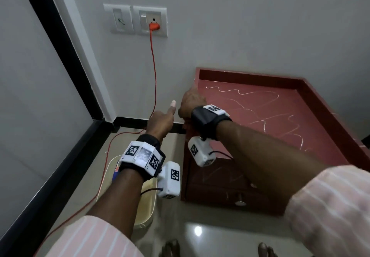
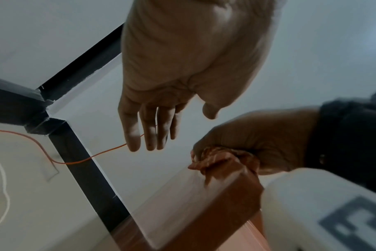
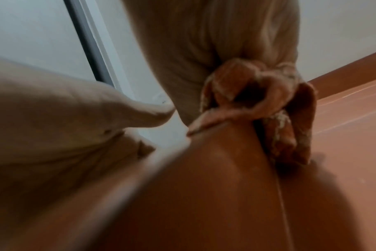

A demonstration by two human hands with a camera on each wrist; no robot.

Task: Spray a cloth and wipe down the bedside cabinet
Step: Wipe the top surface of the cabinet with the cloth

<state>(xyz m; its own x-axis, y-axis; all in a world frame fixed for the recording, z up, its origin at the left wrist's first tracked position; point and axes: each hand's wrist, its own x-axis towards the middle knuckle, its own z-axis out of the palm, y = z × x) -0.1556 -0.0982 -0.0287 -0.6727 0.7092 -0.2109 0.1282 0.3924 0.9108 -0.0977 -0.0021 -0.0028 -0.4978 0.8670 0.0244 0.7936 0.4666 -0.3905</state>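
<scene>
The red bedside cabinet [image 1: 280, 116] stands against the wall at the right, its rimmed top covered in white scribble marks. My right hand [image 1: 192, 101] sits on the top's left rim near the back corner. It grips a bunched orange patterned cloth [image 2: 221, 159] against that rim [image 3: 236, 169]; the cloth [image 3: 258, 101] is hidden under the hand in the head view. My left hand [image 1: 163, 119] hovers just left of the cabinet, holding nothing, with straight fingers [image 2: 148, 135] pointing down and the thumb raised.
An orange cable [image 1: 153, 72] runs from the wall socket [image 1: 154, 26] down to the floor left of the cabinet. A cream tub [image 1: 148, 206] stands on the floor under my left forearm. The cabinet's front drawer has a metal knob [image 1: 239, 202]. A black skirting lines the walls.
</scene>
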